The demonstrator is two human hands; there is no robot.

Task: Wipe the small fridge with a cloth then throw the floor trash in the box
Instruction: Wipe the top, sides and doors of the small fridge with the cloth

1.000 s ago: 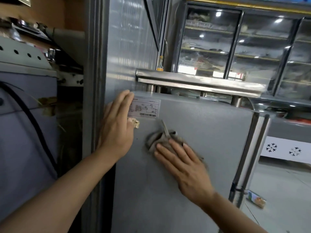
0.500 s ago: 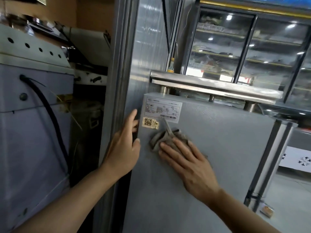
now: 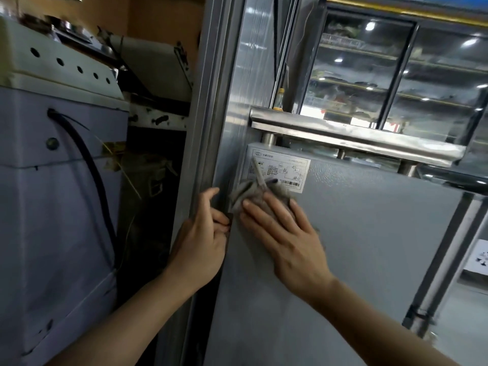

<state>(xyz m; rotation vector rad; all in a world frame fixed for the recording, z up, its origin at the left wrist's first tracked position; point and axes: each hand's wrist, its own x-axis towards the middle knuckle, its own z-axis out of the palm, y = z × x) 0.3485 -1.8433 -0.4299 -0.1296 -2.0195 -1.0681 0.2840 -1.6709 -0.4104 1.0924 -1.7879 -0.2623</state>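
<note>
The small grey fridge (image 3: pixel 369 247) fills the right half of the view, its side panel facing me. A white label (image 3: pixel 287 167) sits near its top left corner. My right hand (image 3: pixel 285 233) lies flat on a crumpled grey cloth (image 3: pixel 253 192) and presses it against the panel, over the label's lower edge. My left hand (image 3: pixel 203 239) curls around the fridge's left edge, fingers bent on the corner beside the cloth. No floor trash or box shows in this frame.
A steel shelf rail (image 3: pixel 356 138) runs just above the fridge. Glass-door display coolers (image 3: pixel 396 75) stand behind. A tall steel panel (image 3: pixel 232 88) borders the fridge's left side. Further left stands a pale machine (image 3: pixel 52 180) with a black cable (image 3: pixel 89 165).
The cloth and my right hand have slid up and left onto the label. My left hand moved from flat on the panel to gripping its left edge. The view shifted left.
</note>
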